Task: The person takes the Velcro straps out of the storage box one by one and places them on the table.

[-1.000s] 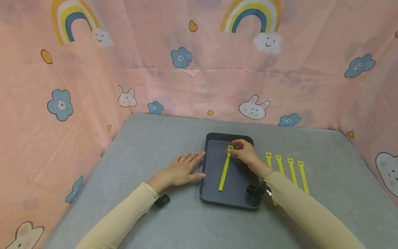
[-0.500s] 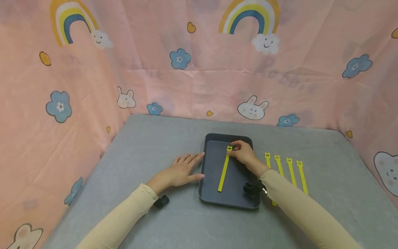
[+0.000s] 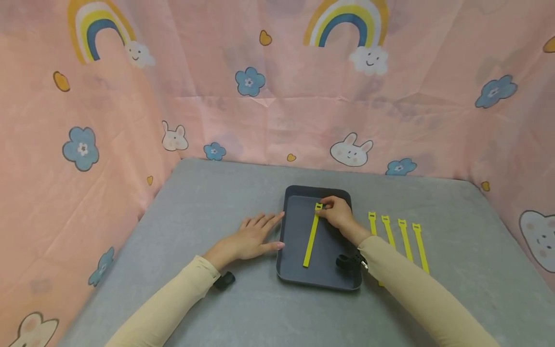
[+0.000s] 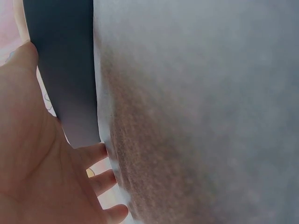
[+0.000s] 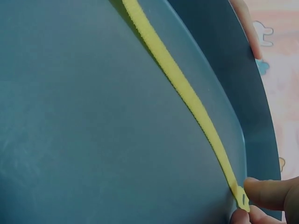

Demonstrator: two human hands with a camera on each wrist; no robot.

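Note:
A dark grey rectangular tray [image 3: 292,258] lies on the table, with a yellow hook-and-loop cable tie [image 3: 310,241] lengthwise inside it. My right hand [image 3: 341,215] pinches the tie's slotted head near the tray's far end. In the right wrist view, thumb and fingertips meet at that head, and the fuzzy strap [image 5: 187,95] runs back along the tray floor. Beside the tray my left hand [image 3: 249,241] has its fingers spread, index finger and thumb against the left wall. The left wrist view shows the palm [image 4: 32,135] by the tray's outer wall [image 4: 65,74].
Several more yellow cable ties [image 3: 405,238] lie in a row on the grey table [image 3: 234,193], right of the tray. My right forearm [image 3: 416,289] hides some of their lower ends. Pink printed cloth [image 3: 277,115] encloses the back and sides.
My right wrist and forearm have shifted slightly left over the tray, while the fingers keep their pinch on the cable tie. The left hand and tray hold still.

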